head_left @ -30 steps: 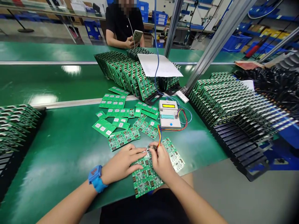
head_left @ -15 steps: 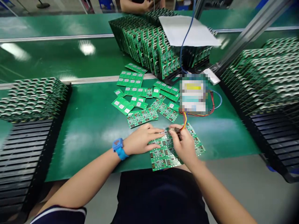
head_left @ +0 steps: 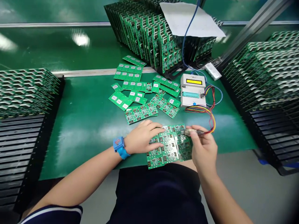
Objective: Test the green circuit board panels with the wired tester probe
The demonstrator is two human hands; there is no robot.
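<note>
A green circuit board panel [head_left: 170, 148] lies component side up at the table's front edge, partly overhanging it. Fingers spread, my left hand [head_left: 146, 136] rests flat on the panel's left part. My right hand [head_left: 203, 146] pinches a wired connector [head_left: 188, 132] at the panel's upper right; its pins point at the board, and whether they touch it I cannot tell. Red, yellow and dark wires [head_left: 212, 119] loop from the connector back to a white programmer box [head_left: 193, 90] with a lit yellow display and a teal socket.
Loose circuit boards [head_left: 132, 85] are scattered behind the panel. A rack of upright boards [head_left: 149, 37] stands at the back, partly under a white sheet [head_left: 191, 21]. More board racks flank me at left [head_left: 25, 93] and right [head_left: 273, 74]. A metal post [head_left: 247, 28] slants at right.
My right hand has moved right with the connector, from the panel's middle to its upper right. My left hand stays on the panel. The view has tilted slightly down.
</note>
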